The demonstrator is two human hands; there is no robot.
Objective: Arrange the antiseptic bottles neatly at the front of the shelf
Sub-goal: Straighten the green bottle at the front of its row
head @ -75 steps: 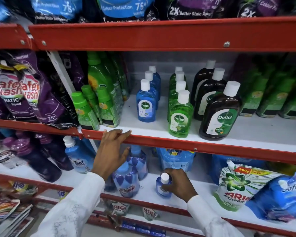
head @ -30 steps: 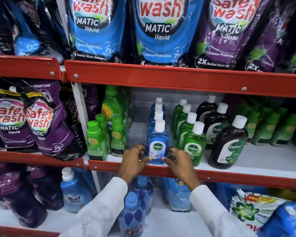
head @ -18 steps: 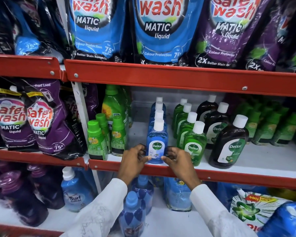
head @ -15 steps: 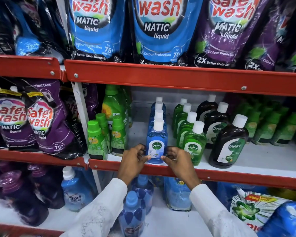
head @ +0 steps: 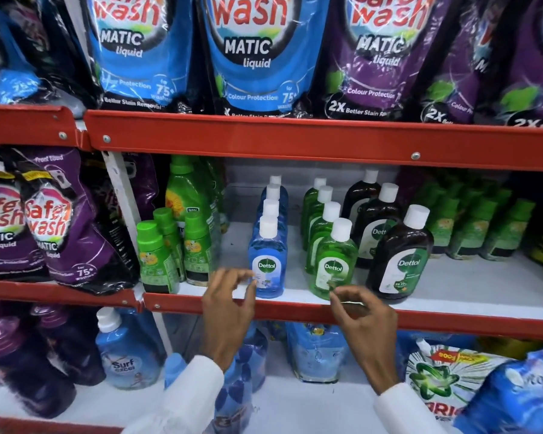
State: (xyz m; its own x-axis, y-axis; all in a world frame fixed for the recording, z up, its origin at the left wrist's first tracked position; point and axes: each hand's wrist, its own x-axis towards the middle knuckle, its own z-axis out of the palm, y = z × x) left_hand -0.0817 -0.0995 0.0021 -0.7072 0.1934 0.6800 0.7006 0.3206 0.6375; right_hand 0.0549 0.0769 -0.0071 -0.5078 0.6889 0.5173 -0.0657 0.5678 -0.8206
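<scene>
Three rows of Dettol antiseptic bottles stand on the middle shelf [head: 452,286]. The front blue bottle [head: 267,261] heads a row of several blue ones, the front green bottle [head: 334,264] a green row, and the front brown bottle [head: 400,261] a brown row. My left hand [head: 229,305] hovers just left of the blue bottle's base, fingers apart, fingertips about touching its label. In front of the green bottle's base hangs my right hand [head: 361,317], fingers curled loosely, holding nothing.
Small green bottles [head: 151,258] stand left of the blue row, more green bottles [head: 470,227] to the right. Safewash pouches [head: 54,220] fill the left bay and the shelf above. A red shelf lip [head: 295,311] runs below my hands. Surf Excel bottle [head: 121,352] and Ariel pouch [head: 436,383] sit lower down.
Both hands have let go of the front blue bottle. My right hand has moved right, in front of the green bottle; my left has drawn back slightly.
</scene>
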